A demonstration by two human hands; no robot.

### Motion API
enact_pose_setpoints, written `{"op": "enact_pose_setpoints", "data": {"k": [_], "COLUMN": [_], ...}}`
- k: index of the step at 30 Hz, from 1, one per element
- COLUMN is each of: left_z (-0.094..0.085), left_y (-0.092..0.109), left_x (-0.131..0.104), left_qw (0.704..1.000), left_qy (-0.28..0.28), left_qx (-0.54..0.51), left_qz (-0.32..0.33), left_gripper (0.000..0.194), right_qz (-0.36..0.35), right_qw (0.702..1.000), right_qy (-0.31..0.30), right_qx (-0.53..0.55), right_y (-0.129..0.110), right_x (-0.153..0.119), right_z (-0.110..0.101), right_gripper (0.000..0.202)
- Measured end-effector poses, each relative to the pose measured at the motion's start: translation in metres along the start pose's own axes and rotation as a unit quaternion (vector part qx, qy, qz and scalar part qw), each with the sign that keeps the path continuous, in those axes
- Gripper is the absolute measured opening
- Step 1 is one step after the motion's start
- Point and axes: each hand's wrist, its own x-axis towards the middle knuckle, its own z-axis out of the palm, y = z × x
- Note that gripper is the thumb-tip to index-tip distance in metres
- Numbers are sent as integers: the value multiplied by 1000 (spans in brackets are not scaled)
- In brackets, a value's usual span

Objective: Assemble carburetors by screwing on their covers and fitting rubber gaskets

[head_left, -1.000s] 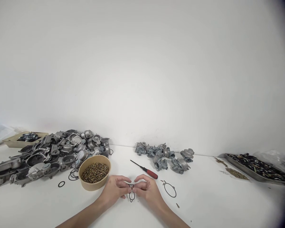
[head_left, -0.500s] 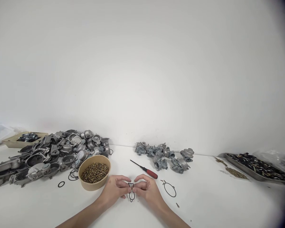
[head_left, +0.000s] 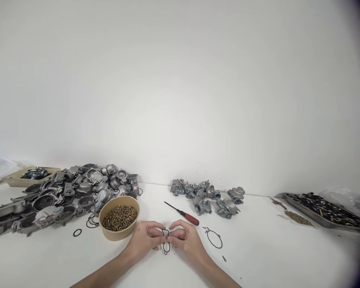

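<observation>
A thin black rubber ring (head_left: 167, 249) is pinched in at its middle between my two hands, low in the centre of the view. My left hand (head_left: 147, 239) grips its left side between thumb and fingers. On the right side, my right hand (head_left: 183, 238) holds it the same way, the fingertips of both hands nearly touching. Just left of my left hand stands a round tan tub (head_left: 103, 224) full of brass screws. Beyond my right hand lies a screwdriver with a red handle (head_left: 191, 219). Another black ring (head_left: 214, 239) rests on the table to the right.
Grey metal housings (head_left: 85, 187) are heaped at the left, beside a tan tray (head_left: 13, 181). Metal carburetor bodies (head_left: 202, 205) sit behind the screwdriver. A metal tray (head_left: 327, 222) of dark parts and a pile of small brass pieces (head_left: 298, 218) are at the right.
The upper end of the ring in my hands has risen and shifted slightly in shape. Both hands have stayed nearly where they were.
</observation>
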Motion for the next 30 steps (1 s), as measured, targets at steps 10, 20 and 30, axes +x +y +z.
{"op": "enact_pose_setpoints", "data": {"k": [10, 20, 30], "left_z": [1, 1, 2], "left_y": [5, 6, 7], "left_x": [-3, -2, -2], "left_qw": [1000, 999, 999], "left_qy": [1, 31, 24], "left_qx": [1, 10, 6], "left_qz": [-13, -29, -39], "left_gripper": [54, 53, 54], "right_qz": [3, 2, 8], "right_qw": [1000, 1000, 1000], "right_qy": [-3, 6, 7], "right_qx": [-11, -15, -10], "right_y": [1, 7, 3], "right_x": [1, 2, 0], "right_z": [0, 0, 1], "right_gripper": [39, 39, 40]}}
